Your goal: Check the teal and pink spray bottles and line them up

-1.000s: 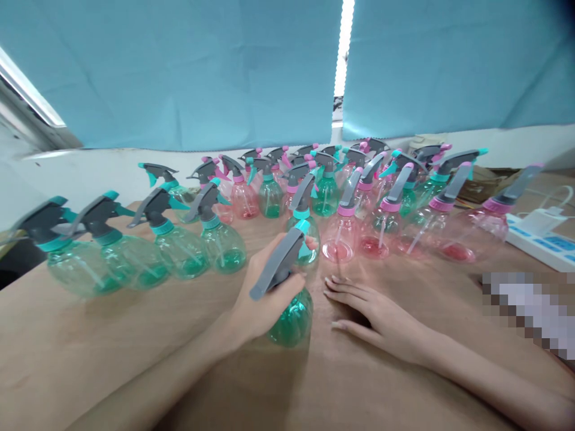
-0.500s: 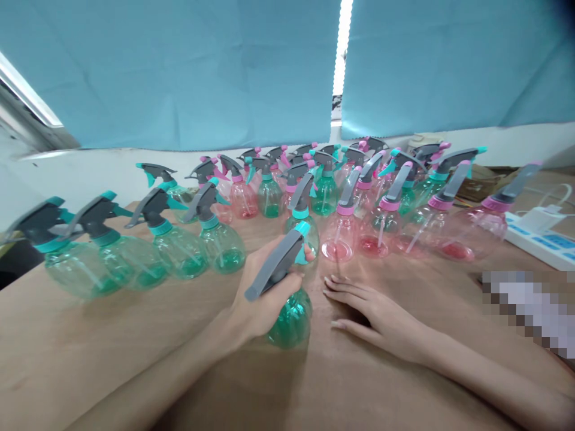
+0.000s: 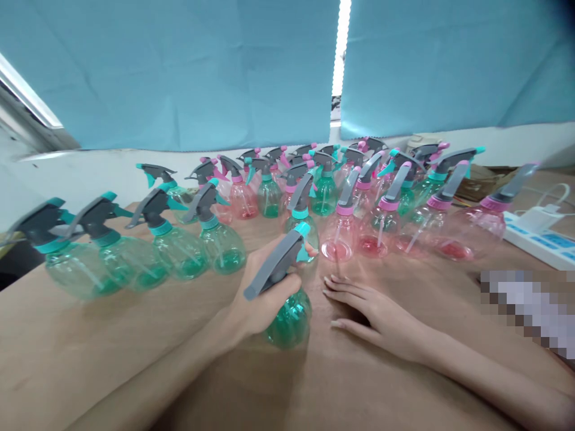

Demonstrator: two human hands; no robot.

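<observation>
My left hand (image 3: 263,293) is wrapped round the neck of a green spray bottle (image 3: 290,320) with a grey and turquoise trigger head. The bottle stands near the middle of the table, its collar hidden by my fingers. My right hand (image 3: 368,308) lies on the tabletop to the right of it, fingers stretched out and holding nothing. Just beyond that hand is a pink spray bottle (image 3: 338,236). Another green spray bottle (image 3: 309,224) stands behind the held one, partly covered by its head.
Green spray bottles (image 3: 179,254) form a row at the left of the wooden table (image 3: 90,359). Pink ones (image 3: 471,233) line the right, with several mixed bottles behind. A white power strip (image 3: 539,239) lies at the far right, beside a blurred-out object (image 3: 530,308). Blue curtains (image 3: 202,72) hang behind.
</observation>
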